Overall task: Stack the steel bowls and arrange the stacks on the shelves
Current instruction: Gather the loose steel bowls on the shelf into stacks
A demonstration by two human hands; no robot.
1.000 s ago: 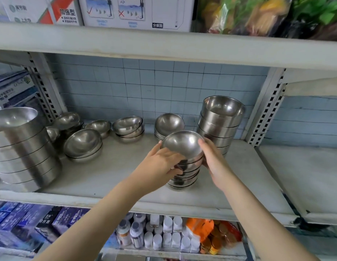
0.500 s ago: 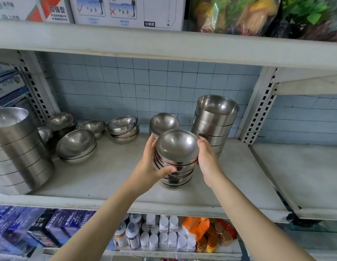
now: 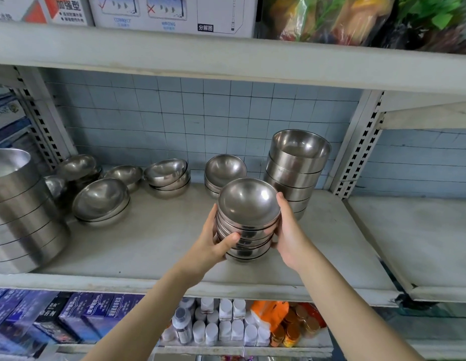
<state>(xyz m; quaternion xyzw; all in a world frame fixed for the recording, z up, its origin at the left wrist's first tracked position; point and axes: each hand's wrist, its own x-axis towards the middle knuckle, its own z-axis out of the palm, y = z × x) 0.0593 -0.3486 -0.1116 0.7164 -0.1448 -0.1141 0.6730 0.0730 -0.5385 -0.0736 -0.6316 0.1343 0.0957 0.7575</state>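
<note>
Head — round, shiny steel bowl stack (image 3: pixel 248 204).

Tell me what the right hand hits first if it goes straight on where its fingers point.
Probably the tall stack of deep bowls: the right hand points at its lower bowls, though the gap between them is unclear.

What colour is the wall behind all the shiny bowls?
The wall is pale blue, made of small square tiles with thin dark lines between them. The head camera shows it best.
</note>
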